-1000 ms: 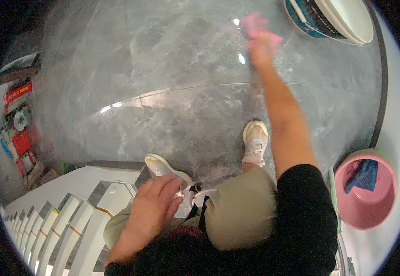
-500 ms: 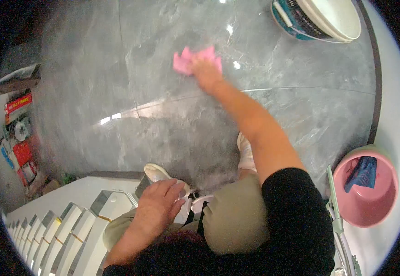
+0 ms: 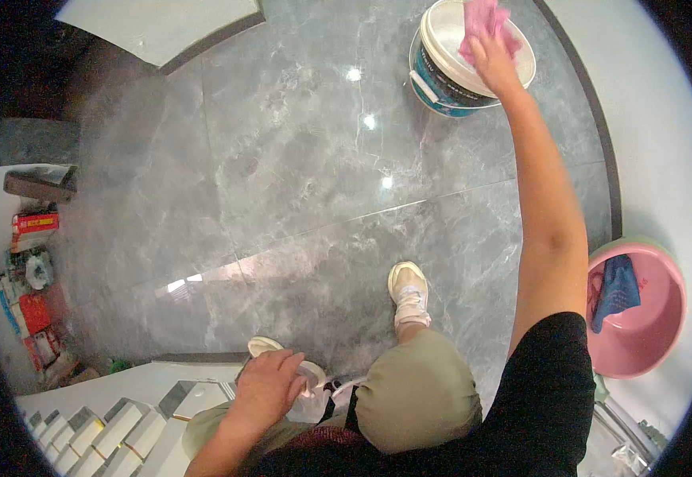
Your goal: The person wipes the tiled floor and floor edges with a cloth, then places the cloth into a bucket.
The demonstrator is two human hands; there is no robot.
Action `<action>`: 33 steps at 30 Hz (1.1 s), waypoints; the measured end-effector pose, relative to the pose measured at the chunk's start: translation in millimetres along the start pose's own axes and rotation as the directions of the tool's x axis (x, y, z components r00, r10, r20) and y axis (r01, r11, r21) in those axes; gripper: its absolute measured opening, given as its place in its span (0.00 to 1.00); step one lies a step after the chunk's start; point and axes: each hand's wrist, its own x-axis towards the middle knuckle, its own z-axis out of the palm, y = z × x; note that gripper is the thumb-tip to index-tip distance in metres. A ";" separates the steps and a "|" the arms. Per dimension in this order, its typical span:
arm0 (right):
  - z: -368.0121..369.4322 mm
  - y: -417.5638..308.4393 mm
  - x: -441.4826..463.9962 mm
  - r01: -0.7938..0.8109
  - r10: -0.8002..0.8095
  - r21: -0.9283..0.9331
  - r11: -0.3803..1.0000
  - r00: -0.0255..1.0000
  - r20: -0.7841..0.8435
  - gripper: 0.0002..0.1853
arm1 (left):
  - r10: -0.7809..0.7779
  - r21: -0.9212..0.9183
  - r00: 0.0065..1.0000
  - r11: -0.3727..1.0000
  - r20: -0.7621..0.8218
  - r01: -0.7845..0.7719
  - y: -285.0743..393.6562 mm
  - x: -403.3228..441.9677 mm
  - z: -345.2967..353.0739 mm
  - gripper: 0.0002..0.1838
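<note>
My right hand [image 3: 495, 65] is stretched far forward, its fingers closed on a crumpled pink cloth [image 3: 486, 17]. Hand and cloth are over the mouth of a white-rimmed bucket [image 3: 441, 79] with a blue and black label. Whether the cloth touches the bucket's inside I cannot tell. My left hand [image 3: 268, 386] hangs by my left knee, above a shoe, with its fingers extended and nothing in them.
Grey marbled tiles [image 3: 298, 159] form the floor. At the right wall stands a pink basin [image 3: 656, 310] with a dark blue cloth [image 3: 619, 290] in it. Boxes and odds and ends [image 3: 36, 310] line the left side. A stair railing [image 3: 123, 429] is at lower left.
My right hand has lifted the pink cloth off the floor and carried it forward and right to the bucket. My left hand stays near my knee. The view has shifted.
</note>
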 end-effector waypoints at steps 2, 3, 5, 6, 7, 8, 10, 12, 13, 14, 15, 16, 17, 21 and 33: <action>-5.7 -1.1 -13.3 -0.091 0.129 -0.127 0.988 0.931 0.343 0.24 | 0.015 -0.016 1.000 1.000 -0.011 -0.015 0.5 -4.5 1.3 0.21; -29.2 -30.6 -23.3 -0.114 0.191 -0.206 0.972 0.893 0.407 0.27 | 0.026 -0.039 1.000 0.999 -0.012 -0.026 1.6 -6.8 2.9 0.21; -35.9 -44.0 -27.9 -0.124 0.244 -0.274 0.954 0.851 0.465 0.30 | 0.039 -0.049 0.998 0.998 -0.055 -0.042 6.4 -10.6 6.0 0.21; -21.1 -32.0 -31.7 -0.153 0.259 -0.265 0.952 0.865 0.430 0.31 | 0.058 -0.059 0.995 0.996 -0.086 -0.063 6.9 -14.3 6.9 0.21; -7.6 -21.7 -38.3 -0.180 0.273 -0.256 0.950 0.878 0.394 0.31 | 0.049 -0.058 0.995 0.997 -0.088 -0.055 5.2 -18.2 9.7 0.21; -7.8 -23.2 -43.5 -0.180 0.262 -0.252 0.951 0.901 0.345 0.29 | 0.047 -0.013 0.997 0.999 -0.061 -0.048 2.5 -19.9 13.4 0.20; -4.0 -20.7 -59.4 -0.134 0.225 -0.300 0.945 0.929 0.293 0.29 | 0.043 0.032 0.998 0.999 -0.051 -0.041 1.6 -19.8 12.8 0.20; -14.0 -29.6 -80.5 -0.091 0.157 -0.270 0.959 0.959 0.234 0.27 | 0.022 0.100 1.000 0.995 -0.002 -0.022 4.2 -19.1 6.4 0.19; -24.4 -38.0 -91.0 -0.105 0.164 -0.231 0.967 0.953 0.255 0.26 | 0.025 0.100 1.000 0.995 -0.015 -0.023 5.2 -18.7 4.5 0.19; -34.9 -46.7 -101.2 -0.121 0.172 -0.191 0.974 0.945 0.277 0.25 | 0.004 0.096 1.000 0.995 0.010 -0.005 6.0 -17.1 1.9 0.18; -44.4 -55.1 -111.0 -0.167 0.230 -0.203 0.965 0.912 0.341 0.25 | -0.008 0.095 0.999 0.995 0.039 0.004 6.1 -14.0 0.4 0.18; -56.0 -63.9 -121.4 -0.166 0.240 -0.210 0.964 0.880 0.409 0.24 | 0.013 0.099 0.999 0.995 0.034 -0.016 4.6 -12.1 1.0 0.18; -66.9 -72.7 -131.2 -0.166 0.251 -0.215 0.962 0.845 0.472 0.25 | 0.041 0.092 0.999 0.995 -0.005 -0.040 1.1 -10.4 2.4 0.19; -92.1 -102.7 -194.0 -0.106 0.196 -0.226 0.968 0.883 0.427 0.23 | 0.041 0.101 0.999 0.994 -0.016 -0.039 -7.5 -5.3 -4.8 0.19; -189.0 -159.1 -351.9 -0.051 0.051 -0.012 0.999 0.882 0.468 0.24 | -0.056 -0.149 0.973 0.989 -0.223 0.023 -41.9 3.6 32.7 0.19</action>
